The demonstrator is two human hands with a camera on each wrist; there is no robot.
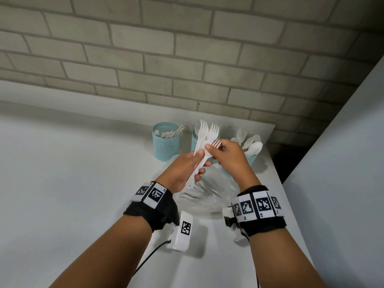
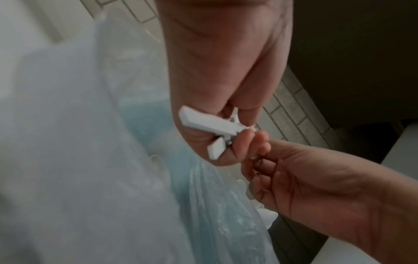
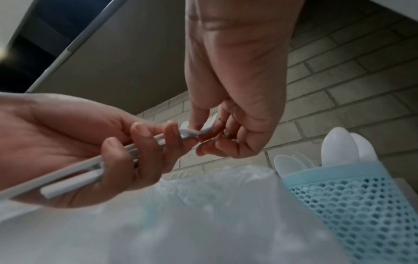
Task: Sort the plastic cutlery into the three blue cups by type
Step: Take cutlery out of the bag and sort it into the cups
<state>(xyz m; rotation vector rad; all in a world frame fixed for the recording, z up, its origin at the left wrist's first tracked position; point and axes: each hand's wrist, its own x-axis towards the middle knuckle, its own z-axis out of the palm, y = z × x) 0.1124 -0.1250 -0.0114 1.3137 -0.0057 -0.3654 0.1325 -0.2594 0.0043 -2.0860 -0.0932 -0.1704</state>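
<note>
My left hand (image 1: pixel 195 163) grips a bundle of white plastic forks (image 1: pixel 202 134) by the handles, tines up, in front of the middle blue cup (image 1: pixel 194 143). My right hand (image 1: pixel 214 150) pinches the head of one fork (image 1: pixel 216 143) in that bundle. The left blue cup (image 1: pixel 165 145) holds knives. The right blue cup (image 1: pixel 253 160) holds spoons (image 1: pixel 252 145). The right wrist view shows the fork handles (image 3: pixel 74 175) in my left hand (image 3: pixel 126 151) and the spoon cup (image 3: pixel 353 201). The handle ends (image 2: pixel 210 125) show in the left wrist view.
A clear plastic bag (image 1: pixel 209 196) with more white cutlery lies on the white counter (image 1: pixel 72 173) under my hands. A brick wall runs behind the cups. The counter ends just right of the spoon cup, beside a white panel (image 1: pixel 342 163).
</note>
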